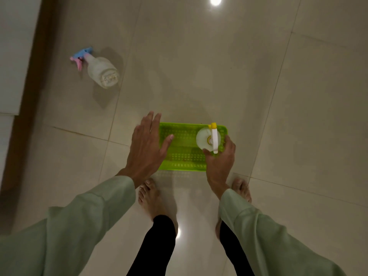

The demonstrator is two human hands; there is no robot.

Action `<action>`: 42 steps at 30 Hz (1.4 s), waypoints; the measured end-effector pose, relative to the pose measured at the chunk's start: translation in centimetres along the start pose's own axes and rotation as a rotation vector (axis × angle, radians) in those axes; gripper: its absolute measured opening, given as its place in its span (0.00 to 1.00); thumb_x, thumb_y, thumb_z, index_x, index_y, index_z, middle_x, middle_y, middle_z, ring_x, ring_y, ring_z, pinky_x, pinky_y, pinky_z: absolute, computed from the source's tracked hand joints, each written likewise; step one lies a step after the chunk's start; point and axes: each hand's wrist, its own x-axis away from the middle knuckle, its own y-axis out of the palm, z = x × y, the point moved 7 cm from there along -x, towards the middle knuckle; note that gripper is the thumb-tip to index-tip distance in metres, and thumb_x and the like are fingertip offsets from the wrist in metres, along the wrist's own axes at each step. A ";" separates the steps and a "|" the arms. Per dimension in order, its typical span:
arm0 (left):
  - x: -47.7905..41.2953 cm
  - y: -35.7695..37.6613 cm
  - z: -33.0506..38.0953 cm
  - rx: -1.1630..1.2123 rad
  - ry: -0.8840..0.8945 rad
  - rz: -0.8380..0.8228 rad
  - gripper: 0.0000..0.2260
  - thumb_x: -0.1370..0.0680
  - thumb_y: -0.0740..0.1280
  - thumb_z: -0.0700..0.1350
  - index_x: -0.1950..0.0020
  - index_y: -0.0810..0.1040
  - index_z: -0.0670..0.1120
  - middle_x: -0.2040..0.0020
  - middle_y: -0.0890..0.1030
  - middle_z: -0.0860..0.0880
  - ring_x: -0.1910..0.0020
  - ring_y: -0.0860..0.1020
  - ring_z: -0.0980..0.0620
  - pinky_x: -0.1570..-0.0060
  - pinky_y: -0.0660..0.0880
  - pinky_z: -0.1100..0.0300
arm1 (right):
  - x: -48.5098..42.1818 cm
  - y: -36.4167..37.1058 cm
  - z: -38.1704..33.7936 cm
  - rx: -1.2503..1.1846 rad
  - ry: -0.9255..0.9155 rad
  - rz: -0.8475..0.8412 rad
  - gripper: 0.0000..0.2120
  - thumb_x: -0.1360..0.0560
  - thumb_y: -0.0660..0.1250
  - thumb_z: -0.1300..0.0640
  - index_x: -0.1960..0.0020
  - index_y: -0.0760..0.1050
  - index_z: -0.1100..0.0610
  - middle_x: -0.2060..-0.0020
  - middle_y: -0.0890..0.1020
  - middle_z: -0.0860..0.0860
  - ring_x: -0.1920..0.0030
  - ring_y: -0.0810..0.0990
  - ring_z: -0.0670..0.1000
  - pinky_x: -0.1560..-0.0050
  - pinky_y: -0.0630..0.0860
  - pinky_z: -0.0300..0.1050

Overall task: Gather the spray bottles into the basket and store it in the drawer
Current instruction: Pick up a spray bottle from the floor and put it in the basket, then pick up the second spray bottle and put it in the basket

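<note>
The tiled floor [199, 66] is carrying everything. The green basket [185, 156] is sitting just before the person's bare feet, and the right hand [221, 156] is curling round a yellow-capped spray bottle [208, 138] standing upright at the basket's right end — best seated flat before letting go. The left hand [147, 144] is hovering, fingers spread wide and holding nothing. The blue-and-pink-triggered bottle [101, 70] is lying well apart, up left — likely next.

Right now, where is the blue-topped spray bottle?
In the head view the blue-topped bottle stands on the floor at upper left, outside the green basket and beyond the left hand.
</note>
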 end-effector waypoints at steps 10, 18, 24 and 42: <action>4.2 -9.2 3.6 0.045 -0.076 0.072 0.30 0.18 0.58 0.57 0.19 0.54 0.47 0.18 0.54 0.45 0.19 0.53 0.45 0.22 0.53 0.44 | 3.4 -8.6 -10.7 0.075 -0.287 -0.181 0.38 0.27 0.73 0.64 0.21 0.62 0.56 0.23 0.66 0.55 0.22 0.64 0.54 0.21 0.61 0.45; 5.8 -19.2 1.2 0.092 -0.196 0.212 0.31 0.18 0.58 0.58 0.19 0.53 0.47 0.18 0.55 0.45 0.19 0.53 0.45 0.22 0.52 0.47 | 4.9 -4.6 -26.4 0.218 -0.555 -0.452 0.36 0.27 0.75 0.58 0.22 0.65 0.59 0.26 0.70 0.58 0.25 0.68 0.58 0.24 0.65 0.52; 2.6 -22.8 -5.8 0.136 -0.262 0.242 0.31 0.18 0.56 0.59 0.19 0.51 0.48 0.18 0.52 0.46 0.19 0.50 0.47 0.21 0.49 0.49 | 4.8 6.4 -33.3 0.271 -0.516 -0.622 0.39 0.25 0.73 0.48 0.20 0.60 0.56 0.24 0.68 0.56 0.24 0.64 0.57 0.24 0.64 0.53; -12.9 -15.5 -29.7 0.143 -0.229 0.104 0.29 0.17 0.56 0.56 0.19 0.52 0.47 0.18 0.53 0.45 0.19 0.53 0.47 0.22 0.55 0.47 | -6.4 43.6 -28.2 0.437 -0.183 -0.782 0.40 0.35 0.78 0.39 0.28 0.69 0.48 0.35 0.76 0.52 0.44 0.78 0.54 0.41 0.79 0.55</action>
